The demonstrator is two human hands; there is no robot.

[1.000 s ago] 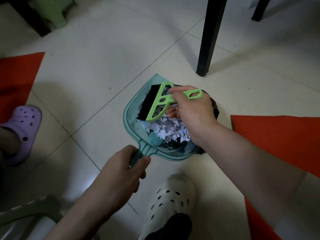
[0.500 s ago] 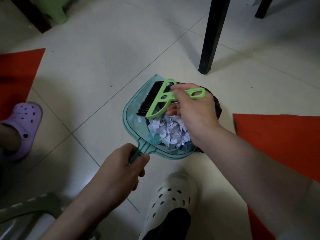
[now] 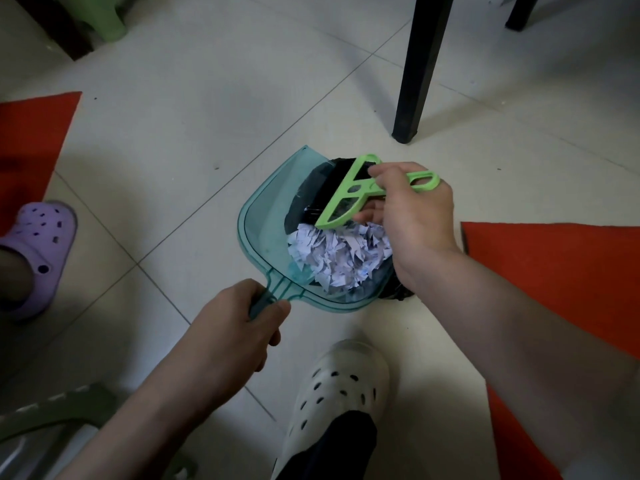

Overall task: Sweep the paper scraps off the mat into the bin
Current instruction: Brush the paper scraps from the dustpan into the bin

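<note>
Left hand (image 3: 235,327) fist-grips the one teal dustpan (image 3: 266,233) by its handle, forearm low. Paper scraps (image 3: 339,254), one heap, sit in the pan over the black-lined bin (image 3: 398,292). Right hand (image 3: 412,216) pinches the one green brush (image 3: 349,195), bristles in the pan. Two red mats (image 3: 554,271).

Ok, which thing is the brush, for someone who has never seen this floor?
Find the teal see-through dustpan on the pale tiled floor, between the two red mats. Above its paper scraps the right hand grips the brush: the only lime-green tool, with black bristles.
</note>
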